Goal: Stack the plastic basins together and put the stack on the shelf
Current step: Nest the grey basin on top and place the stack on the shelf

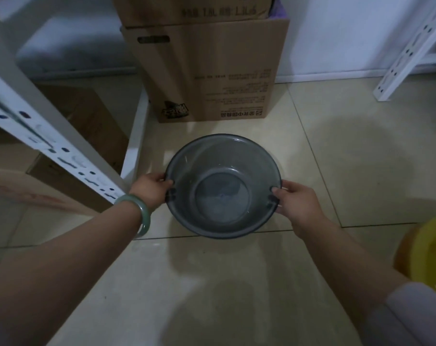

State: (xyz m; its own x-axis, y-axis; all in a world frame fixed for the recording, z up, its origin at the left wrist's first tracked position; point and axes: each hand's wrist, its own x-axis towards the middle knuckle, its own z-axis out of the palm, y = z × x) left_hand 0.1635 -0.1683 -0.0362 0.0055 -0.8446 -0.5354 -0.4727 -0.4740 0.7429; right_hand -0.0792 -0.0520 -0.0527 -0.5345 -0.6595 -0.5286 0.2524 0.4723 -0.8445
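Fingers (167, 183) of left hand (150, 189) curl over the rim of a grey see-through basin (223, 186) at its 9 o'clock; right hand (295, 206) grips the rim at 3 o'clock, thumb inside. Both forearms reach forward, roughly level, wrists straight. Green bangle (143, 213) on left wrist. Basin held upright above tiled floor (336, 151). Cardboard box (207, 71) at 12 o'clock, white shelf (54, 146) at 10 o'clock, yellow basin (431, 248) at 4 o'clock.
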